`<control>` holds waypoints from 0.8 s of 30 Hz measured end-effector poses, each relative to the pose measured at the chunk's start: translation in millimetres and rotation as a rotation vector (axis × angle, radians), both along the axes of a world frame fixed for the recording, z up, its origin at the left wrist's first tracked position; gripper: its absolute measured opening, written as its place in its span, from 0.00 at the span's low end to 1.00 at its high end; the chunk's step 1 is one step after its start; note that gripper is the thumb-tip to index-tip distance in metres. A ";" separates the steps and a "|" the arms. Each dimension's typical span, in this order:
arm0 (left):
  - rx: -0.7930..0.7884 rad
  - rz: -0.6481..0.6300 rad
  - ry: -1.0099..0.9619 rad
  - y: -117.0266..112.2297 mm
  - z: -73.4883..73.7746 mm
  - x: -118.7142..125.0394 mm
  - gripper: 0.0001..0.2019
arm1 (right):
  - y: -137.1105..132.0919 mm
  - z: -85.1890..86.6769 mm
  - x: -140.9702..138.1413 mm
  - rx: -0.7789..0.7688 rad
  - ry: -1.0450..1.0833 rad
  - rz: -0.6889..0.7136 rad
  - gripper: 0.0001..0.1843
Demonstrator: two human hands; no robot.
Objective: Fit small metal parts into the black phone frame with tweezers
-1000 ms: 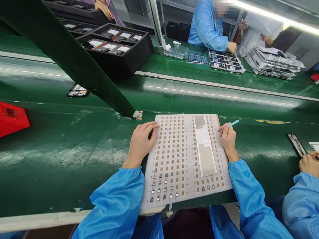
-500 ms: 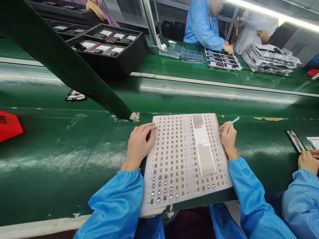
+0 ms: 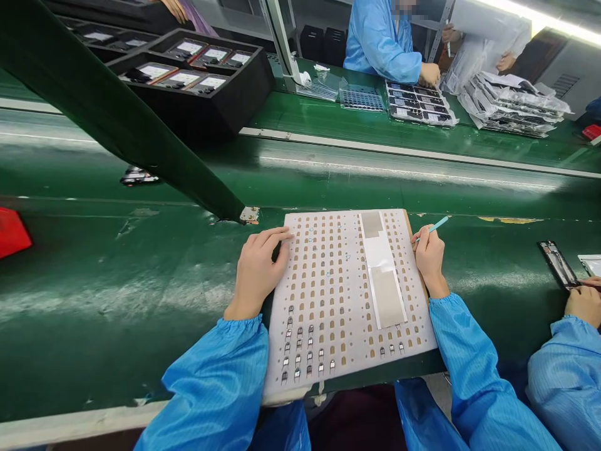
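Observation:
A white perforated board (image 3: 354,294) with rows of small arched slots lies at the front edge of the green bench. Small metal clip-like pieces (image 3: 298,360) sit in several slots, mostly at its near left. A white strip with beige patches (image 3: 387,294) rests on its right half. My left hand (image 3: 260,266) is at the board's upper left edge, fingers stretched onto it and thumb apart. Beside the right edge, my right hand (image 3: 429,254) is closed on a slim light blue stick (image 3: 440,223), whose far end points up and right; its other end is hidden.
A dark green slanted bar (image 3: 154,144) crosses the left side. Black trays of devices (image 3: 225,94) stand beyond it. At right, a co-worker's hand (image 3: 582,304) touches a phone frame (image 3: 558,263). Across the bench, another person works over a device tray (image 3: 420,103). A red bin (image 3: 12,232) is far left.
The view has tilted slightly, so most things sit a little higher in the picture. Both my hands keep nearly the same pose at the board, and the blue stick stays in my right hand.

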State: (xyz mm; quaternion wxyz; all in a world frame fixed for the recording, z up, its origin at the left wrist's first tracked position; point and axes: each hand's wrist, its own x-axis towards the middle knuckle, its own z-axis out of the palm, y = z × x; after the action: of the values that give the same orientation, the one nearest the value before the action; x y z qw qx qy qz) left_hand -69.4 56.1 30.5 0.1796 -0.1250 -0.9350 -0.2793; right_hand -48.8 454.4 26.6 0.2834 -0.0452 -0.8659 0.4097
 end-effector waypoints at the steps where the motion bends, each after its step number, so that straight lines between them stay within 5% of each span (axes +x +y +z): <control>1: 0.003 -0.001 0.000 0.0 -0.2 0.1 0.15 | 0.0 -0.2 0.1 -0.004 0.000 -0.004 0.24; 10: 0.003 -0.002 0.010 -1.5 -2.1 -1.1 0.15 | -7.1 6.8 4.8 -0.128 0.100 -0.055 0.24; 24: -0.006 -0.011 0.003 -2.5 -3.0 -1.5 0.15 | -16.2 7.6 3.8 -0.297 0.030 0.141 0.25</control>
State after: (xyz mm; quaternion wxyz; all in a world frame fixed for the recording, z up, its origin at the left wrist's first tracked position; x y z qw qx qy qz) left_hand -70.8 53.6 27.5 0.1790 -0.1309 -0.9348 -0.2773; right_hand -45.1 438.1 34.2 0.2571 -0.0194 -0.7926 0.5526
